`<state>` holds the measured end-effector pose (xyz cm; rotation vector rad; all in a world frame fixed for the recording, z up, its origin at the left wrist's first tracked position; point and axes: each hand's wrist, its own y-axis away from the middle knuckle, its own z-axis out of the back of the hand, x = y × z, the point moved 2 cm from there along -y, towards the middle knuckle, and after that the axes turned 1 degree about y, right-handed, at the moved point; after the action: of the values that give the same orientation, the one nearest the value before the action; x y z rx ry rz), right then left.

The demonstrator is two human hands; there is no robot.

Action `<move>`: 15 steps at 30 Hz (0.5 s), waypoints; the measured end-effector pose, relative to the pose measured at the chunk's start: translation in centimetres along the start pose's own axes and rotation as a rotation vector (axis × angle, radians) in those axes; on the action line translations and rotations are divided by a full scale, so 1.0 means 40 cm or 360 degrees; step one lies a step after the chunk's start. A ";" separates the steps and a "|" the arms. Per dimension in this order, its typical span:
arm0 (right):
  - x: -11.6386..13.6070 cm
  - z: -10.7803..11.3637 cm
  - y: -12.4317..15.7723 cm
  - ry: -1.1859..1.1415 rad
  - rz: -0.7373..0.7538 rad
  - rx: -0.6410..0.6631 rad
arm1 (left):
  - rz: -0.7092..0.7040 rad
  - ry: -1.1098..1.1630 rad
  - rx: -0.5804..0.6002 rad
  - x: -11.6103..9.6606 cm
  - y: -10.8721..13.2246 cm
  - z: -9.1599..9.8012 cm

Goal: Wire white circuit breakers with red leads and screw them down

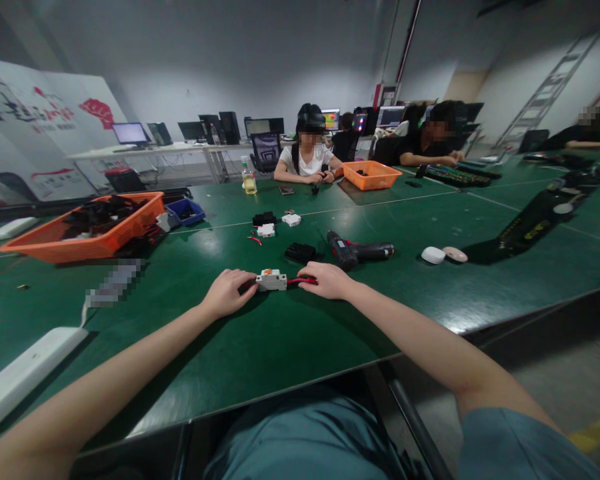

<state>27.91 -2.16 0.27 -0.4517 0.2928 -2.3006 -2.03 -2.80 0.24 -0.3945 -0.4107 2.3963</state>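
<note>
A white circuit breaker (271, 283) with an orange toggle lies between my hands, close to the table surface. My left hand (229, 293) is closed with its thumb and fingers gripping the breaker's left end. From the breaker's right end runs a red wire (296, 281), pinched in the fingers of my right hand (327, 280). The wire's far end is hidden by those fingers. Just beyond my right hand are a black block-shaped part (301, 252) and a cordless drill (350, 252) lying on its side.
Further off lie white breakers (266, 231), black parts (264, 219) and a small red piece (255, 240). An orange basket (87, 248) of dark parts, a blue bin (186, 212) and a power strip (35, 363) are leftward. White oval case (433, 255) rightward; a co-worker (307, 157) sits opposite.
</note>
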 end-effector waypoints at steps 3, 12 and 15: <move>0.000 0.002 0.000 -0.0007 -0.0001 -0.0001 | 0.0004 -0.0050 -0.0003 -0.008 -0.001 0.005; 0.000 0.003 0.002 -0.0009 -0.0006 -0.0005 | -0.0020 -0.0110 -0.0056 -0.019 0.001 0.014; 0.001 0.004 0.002 -0.0012 -0.0015 0.0005 | -0.0022 -0.0146 -0.0068 -0.021 0.001 0.016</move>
<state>27.99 -2.26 0.40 -0.4612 0.2839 -2.3075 -1.68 -3.50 0.96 -0.3002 -0.5047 2.4016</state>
